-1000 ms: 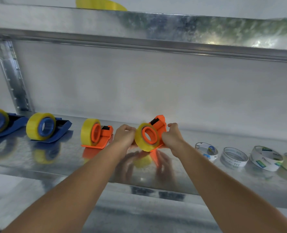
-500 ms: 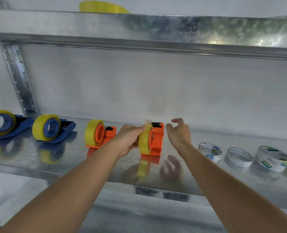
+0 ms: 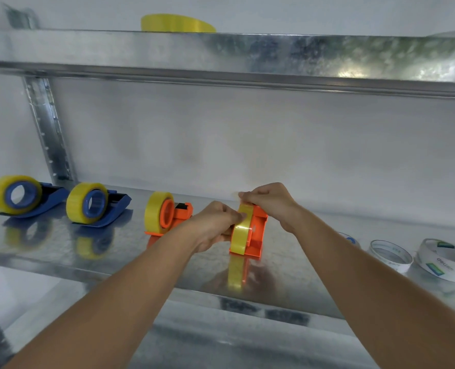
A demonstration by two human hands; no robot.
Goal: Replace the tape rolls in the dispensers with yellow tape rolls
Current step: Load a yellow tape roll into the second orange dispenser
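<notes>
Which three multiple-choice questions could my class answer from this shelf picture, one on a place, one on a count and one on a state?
1. Where does the spare yellow roll lie?
A. On the upper shelf
B. On the floor
C. Inside a blue dispenser

2. How many dispensers stand on the lower shelf?
A. Two
B. Four
C. Six

3. What is the right hand doing?
A. Hanging idle
B. Pinching the tape end
C. Lifting a white roll

Answers:
1 A: the spare yellow roll shows above the upper shelf.
2 B: two blue dispensers and two orange dispensers.
3 B: the right hand pinches tape above the yellow tape roll, which the left hand steadies.
</notes>
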